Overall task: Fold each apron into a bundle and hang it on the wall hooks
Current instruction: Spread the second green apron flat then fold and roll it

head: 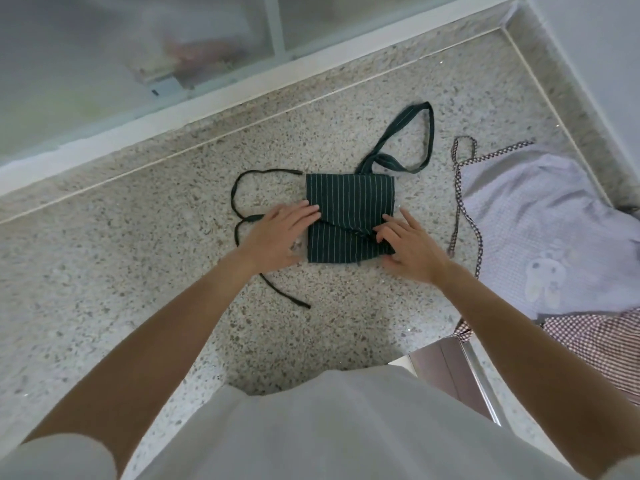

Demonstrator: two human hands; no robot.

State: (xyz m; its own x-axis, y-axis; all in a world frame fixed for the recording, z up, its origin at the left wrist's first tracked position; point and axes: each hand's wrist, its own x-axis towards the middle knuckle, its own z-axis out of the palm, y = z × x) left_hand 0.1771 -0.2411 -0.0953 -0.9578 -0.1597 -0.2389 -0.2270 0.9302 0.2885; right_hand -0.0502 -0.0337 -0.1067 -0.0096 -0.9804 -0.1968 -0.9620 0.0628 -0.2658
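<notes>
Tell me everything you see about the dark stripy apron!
The dark green apron has thin pale stripes and looks like woven cloth. It lies folded into a flat square on the speckled counter. Its neck loop and thin ties trail loose. The left hand presses its left edge; the right hand pinches a fold.

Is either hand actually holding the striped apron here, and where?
Left hand rests flat on the striped apron's left edge. Right hand presses and appears to pinch the folded flap near its right edge.
</notes>
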